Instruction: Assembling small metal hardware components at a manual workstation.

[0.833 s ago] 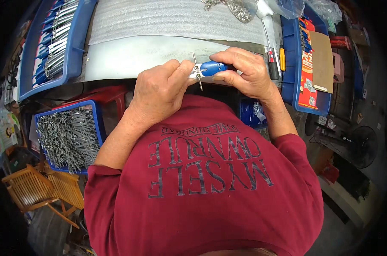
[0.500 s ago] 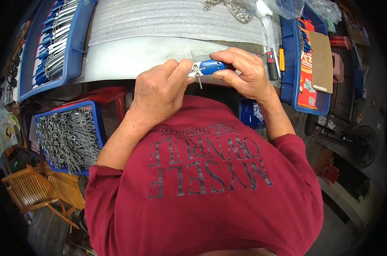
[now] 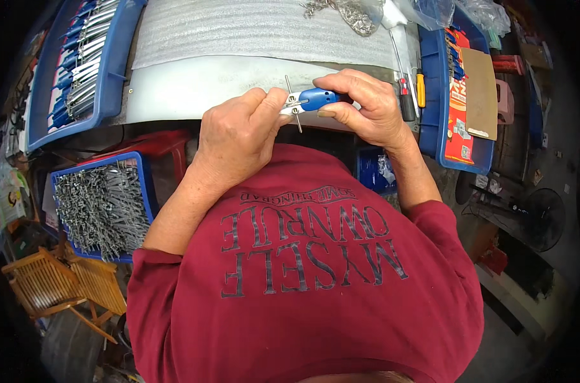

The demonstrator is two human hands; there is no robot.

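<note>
Over the near edge of the worktop, both hands hold a small blue-and-silver metal assembly (image 3: pixel 313 99); its exact kind I cannot tell. A thin metal rod crosses its silver part, sticking out on both sides. My left hand (image 3: pixel 234 133) is closed around the silver end, which its fingers mostly hide. At the blue end, my right hand (image 3: pixel 373 107) grips it between thumb and fingers. Under the assembly lies a smooth white sheet (image 3: pixel 194 89) on the worktop.
A blue tray (image 3: pixel 101 112) at left holds several blue-and-silver parts. Below it, a blue crate (image 3: pixel 151 191) is heaped with grey metal pieces. Rightward lie a red-black screwdriver (image 3: pixel 407 105), a yellow-handled screwdriver (image 3: pixel 421 89) and another blue bin (image 3: pixel 434 121). Small metal pieces (image 3: pixel 360 22) sit at the back.
</note>
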